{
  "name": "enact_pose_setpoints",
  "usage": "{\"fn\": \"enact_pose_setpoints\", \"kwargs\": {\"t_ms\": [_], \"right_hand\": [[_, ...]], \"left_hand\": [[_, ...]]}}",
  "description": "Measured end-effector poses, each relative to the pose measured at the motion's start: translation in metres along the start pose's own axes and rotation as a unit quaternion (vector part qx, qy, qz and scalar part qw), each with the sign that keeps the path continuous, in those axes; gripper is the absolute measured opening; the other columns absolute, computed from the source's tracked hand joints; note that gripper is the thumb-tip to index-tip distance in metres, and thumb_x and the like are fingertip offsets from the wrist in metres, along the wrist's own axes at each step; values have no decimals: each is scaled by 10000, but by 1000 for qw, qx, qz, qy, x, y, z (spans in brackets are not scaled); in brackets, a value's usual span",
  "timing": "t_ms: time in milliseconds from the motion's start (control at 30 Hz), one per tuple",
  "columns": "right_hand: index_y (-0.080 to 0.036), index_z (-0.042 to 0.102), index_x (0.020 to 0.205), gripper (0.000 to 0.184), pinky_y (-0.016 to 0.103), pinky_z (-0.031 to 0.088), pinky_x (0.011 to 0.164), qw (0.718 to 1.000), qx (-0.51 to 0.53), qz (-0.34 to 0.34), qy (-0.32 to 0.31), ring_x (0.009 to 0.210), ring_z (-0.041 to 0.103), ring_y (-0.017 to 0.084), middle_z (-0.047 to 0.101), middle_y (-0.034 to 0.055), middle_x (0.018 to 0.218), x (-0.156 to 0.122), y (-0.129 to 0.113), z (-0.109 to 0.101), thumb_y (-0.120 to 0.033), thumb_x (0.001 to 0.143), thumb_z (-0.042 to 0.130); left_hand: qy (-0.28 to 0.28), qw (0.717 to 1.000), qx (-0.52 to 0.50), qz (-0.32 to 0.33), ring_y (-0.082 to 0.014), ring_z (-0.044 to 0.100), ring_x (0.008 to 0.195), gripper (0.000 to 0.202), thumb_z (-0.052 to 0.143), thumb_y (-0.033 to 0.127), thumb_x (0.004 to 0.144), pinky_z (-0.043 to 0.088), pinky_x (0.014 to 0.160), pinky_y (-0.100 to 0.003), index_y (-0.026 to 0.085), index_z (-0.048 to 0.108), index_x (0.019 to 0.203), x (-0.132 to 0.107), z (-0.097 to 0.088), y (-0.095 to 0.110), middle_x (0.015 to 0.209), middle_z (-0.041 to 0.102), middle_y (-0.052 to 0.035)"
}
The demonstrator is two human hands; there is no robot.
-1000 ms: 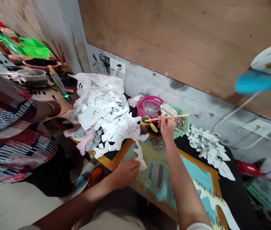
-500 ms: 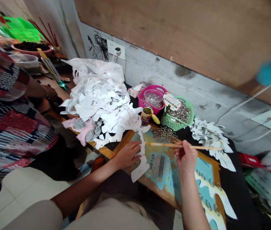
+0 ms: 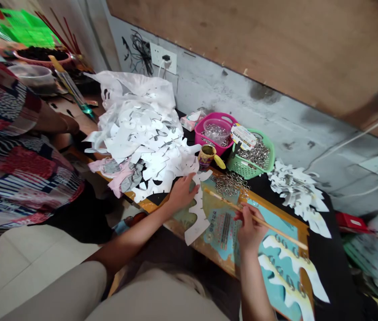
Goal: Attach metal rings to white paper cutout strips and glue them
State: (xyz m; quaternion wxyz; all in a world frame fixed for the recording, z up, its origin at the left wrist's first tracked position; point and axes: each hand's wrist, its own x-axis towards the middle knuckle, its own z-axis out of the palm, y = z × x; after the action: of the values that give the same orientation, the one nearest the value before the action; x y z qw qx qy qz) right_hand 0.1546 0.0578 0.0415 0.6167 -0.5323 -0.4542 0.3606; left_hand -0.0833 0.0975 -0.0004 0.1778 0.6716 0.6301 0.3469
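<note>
A wooden-handled brush (image 3: 276, 230) is gripped in my right hand (image 3: 251, 226), its tip at the left, just right of a white scalloped cut-out (image 3: 198, 223). My left hand (image 3: 182, 194) lies with its fingers stretched out beside the upper part of that cut-out; whether they press on it is unclear. Loose metal rings (image 3: 230, 183) are heaped behind the brush. On the blue area to the right, white strips (image 3: 312, 281) smeared with yellowish stuff carry several metal rings (image 3: 290, 282). A small tub (image 3: 206, 157) with a yellow lid stands open behind the rings.
A large heap of white cut-outs (image 3: 142, 138) spills from a plastic bag at left. Pink (image 3: 202, 127) and green (image 3: 269, 166) baskets hold metal parts by the wall. More white pieces (image 3: 291, 189) lie at right. Another person in a patterned top (image 3: 24, 178) stands at left.
My left hand has moved up along the cut-out. My right hand has shifted slightly left and down, and the brush now slants, its handle end lower. The view has shifted a little.
</note>
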Motion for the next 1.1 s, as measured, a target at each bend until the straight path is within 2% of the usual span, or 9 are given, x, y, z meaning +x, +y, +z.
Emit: {"fn": "enact_pose_setpoints", "kwargs": {"t_ms": [100,200,300,433,500,600,733,900,1100], "right_hand": [[-149,687,887,257,252,459,476,1000,14,6,25,478,588,133,663,11,652,-4,-1,-7,-397,822,700],[-149,690,877,228,257,452,472,998,26,5,65,470,576,132,653,8,648,-9,-1,-19,-368,816,710],[-149,696,886,217,254,457,480,997,4,-4,76,462,572,129,643,-4,612,-13,-1,-27,-360,833,697],[-145,712,935,257,256,498,511,997,-74,-22,11,503,612,140,667,9,628,-18,3,-21,-387,863,660],[-147,719,975,262,270,526,548,989,-131,-52,-35,554,643,155,697,32,684,-19,7,-14,-377,881,635],[-161,729,967,208,299,554,657,961,-213,-150,-92,676,685,177,733,62,787,-18,12,-6,-313,902,604],[-169,721,952,166,320,563,736,929,-240,-247,-132,793,701,195,743,76,870,-15,16,1,-228,913,570],[-183,711,937,161,304,563,698,918,-240,-271,-160,764,689,177,726,55,848,-15,13,4,-183,914,552],[-199,709,1029,206,310,558,753,910,-243,-272,-198,826,676,180,709,67,921,-18,10,5,-156,912,545]], "left_hand": [[-49,998,-31,17,-206,670,683,364,559,260,908,535,697,-333,151,539,1255,25,8,-4,705,646,-17],[-100,991,-59,62,-133,629,563,197,574,205,887,503,602,-234,184,628,1075,35,15,-7,610,595,43],[-103,990,-49,81,-150,650,663,201,565,146,857,524,667,-268,174,638,1042,33,19,-9,744,649,3],[-83,991,1,105,-249,608,1038,206,551,94,822,486,931,-408,167,685,961,28,24,-8,1148,630,-110],[-89,988,27,121,-269,585,1058,184,528,116,853,457,960,-439,164,705,867,29,25,-7,1097,639,-122],[-111,982,53,147,-252,611,924,224,492,152,891,469,904,-423,159,704,817,29,22,-6,904,664,-104],[-114,975,65,178,-249,597,1039,240,505,137,847,447,946,-393,162,666,1023,17,9,-4,1072,659,-103],[-127,963,87,222,-270,554,1095,371,634,190,733,438,961,-404,179,585,1100,-5,-3,0,1178,597,-100],[-119,949,129,262,-250,559,1032,215,523,146,889,416,975,-433,175,617,1080,-4,5,-1,1125,619,-113]]}}
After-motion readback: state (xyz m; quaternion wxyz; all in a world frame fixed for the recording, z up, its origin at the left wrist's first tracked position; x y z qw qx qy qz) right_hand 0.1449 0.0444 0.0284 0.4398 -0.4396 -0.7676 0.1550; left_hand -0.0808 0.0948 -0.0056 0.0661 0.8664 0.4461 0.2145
